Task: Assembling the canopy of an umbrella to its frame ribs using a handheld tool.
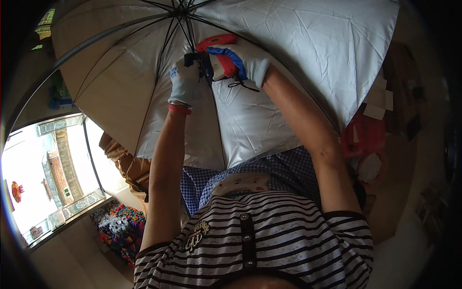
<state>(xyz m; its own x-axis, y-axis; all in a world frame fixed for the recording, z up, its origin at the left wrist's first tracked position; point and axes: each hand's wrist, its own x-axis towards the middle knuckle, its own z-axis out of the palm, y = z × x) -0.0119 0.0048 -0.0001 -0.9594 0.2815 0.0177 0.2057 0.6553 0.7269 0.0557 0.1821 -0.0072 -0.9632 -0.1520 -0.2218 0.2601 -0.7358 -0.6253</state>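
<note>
Daylight comes through a bright window [62,178] at left, above a heap of multicoloured, tufted textile [120,226]; crumpled brown sheeting [126,164] hangs nearer the middle. A silvery, creased fabric umbrella canopy [288,53] spreads across the far side, its slim black ribs [162,53] meeting at a dark hub [180,12]. At far centre, against the canopy, sits a red, cream and black handheld device [221,66]. The right hand [244,60], in a white knit glove with blue coating, has its grip closed around it. The left hand [184,79], similarly gloved, is beside its dark end; whether its grip pinches anything, I cannot tell. Blue print on that glove is illegible. A metallic, letter-like emblem [196,236] decorates the striped shirt [293,226].
</note>
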